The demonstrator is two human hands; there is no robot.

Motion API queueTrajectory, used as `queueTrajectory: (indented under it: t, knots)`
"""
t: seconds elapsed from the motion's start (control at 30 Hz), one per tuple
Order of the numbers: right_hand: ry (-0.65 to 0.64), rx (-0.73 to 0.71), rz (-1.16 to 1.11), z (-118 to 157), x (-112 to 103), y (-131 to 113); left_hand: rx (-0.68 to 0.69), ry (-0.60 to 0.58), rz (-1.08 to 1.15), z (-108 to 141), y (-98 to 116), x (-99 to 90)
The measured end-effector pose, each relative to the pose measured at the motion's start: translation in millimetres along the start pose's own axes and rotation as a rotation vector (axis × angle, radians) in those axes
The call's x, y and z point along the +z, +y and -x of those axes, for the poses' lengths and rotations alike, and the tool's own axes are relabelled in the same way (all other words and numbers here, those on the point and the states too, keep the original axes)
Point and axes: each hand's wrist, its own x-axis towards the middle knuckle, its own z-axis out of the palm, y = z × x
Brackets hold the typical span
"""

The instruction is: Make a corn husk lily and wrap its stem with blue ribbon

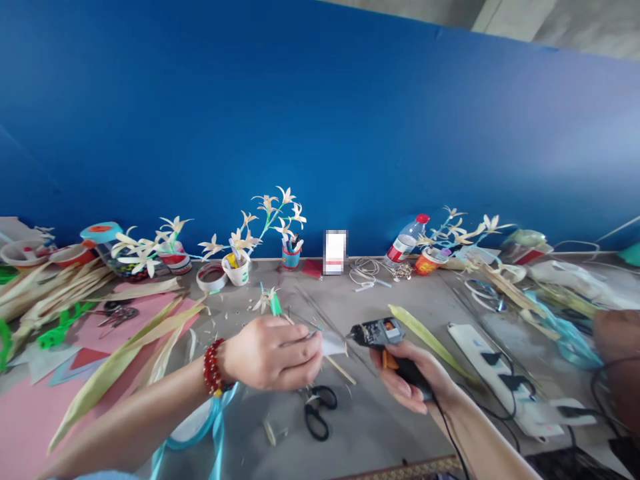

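Blue partition (320, 120) behind a grey table (370, 430). Above it, I see the right hand (437, 375) wrapping a glue gun (375, 333), nozzle facing the left hand (273, 353), whose fingertips pinch something slim (314, 335), partly hidden; a slip could burn them.

A clear bottle (403, 245) (its cap is red) stands near the blue wall (320, 133).
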Motion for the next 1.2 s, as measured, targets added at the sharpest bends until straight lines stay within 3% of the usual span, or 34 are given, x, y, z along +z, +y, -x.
queueTrajectory:
  t: [0.13,0.2,0.27,0.3,0.5,0.6,0.67,0.77,0.87,0.93,1.0,1.03,1.07,1.1,1.2]
  knots:
    - [0.046,-0.097,-0.033,7,-8,-5,-0.050,-0.005,0.018,0,-7,8.8]
    - [0.109,-0.190,-0.014,12,-9,-8,-0.258,0.065,0.041,-11,-19,17.3]
    - [0.211,-0.317,0.025,17,-10,-11,-0.599,0.147,0.100,-30,-38,29.8]
    - [0.264,-0.375,0.047,20,-9,-11,-0.671,0.166,0.109,-43,-50,37.8]
    - [0.424,-0.527,0.095,32,-15,1,-0.905,0.152,0.150,-111,-108,100.2]
    - [0.506,-0.503,0.175,37,-18,17,-0.918,0.125,0.155,-124,-112,121.0]
    - [0.554,-0.460,0.263,39,-19,28,-0.889,0.128,0.134,-123,-104,124.1]
    - [0.601,-0.424,0.346,38,-19,41,-0.790,0.144,0.103,-107,-81,113.8]
    - [0.652,-0.418,0.373,33,-18,47,-0.644,0.064,0.164,-68,-47,91.2]
    - [0.668,-0.434,0.406,28,-17,48,-0.516,-0.101,0.270,-30,-25,72.1]
    - [0.641,-0.447,0.460,21,-14,49,-0.391,-0.383,0.398,11,-10,52.2]
    - [0.612,-0.444,0.483,16,-11,50,-0.432,-0.448,0.365,30,-7,42.8]
    - [0.580,-0.436,0.496,11,-8,51,-0.589,-0.373,0.234,45,-7,34.6]
    - [0.547,-0.423,0.498,6,-5,53,-0.791,-0.199,0.053,57,-10,28.1]
    - [0.507,-0.420,0.453,-10,9,61,-1.018,0.002,-0.164,69,-35,22.2]
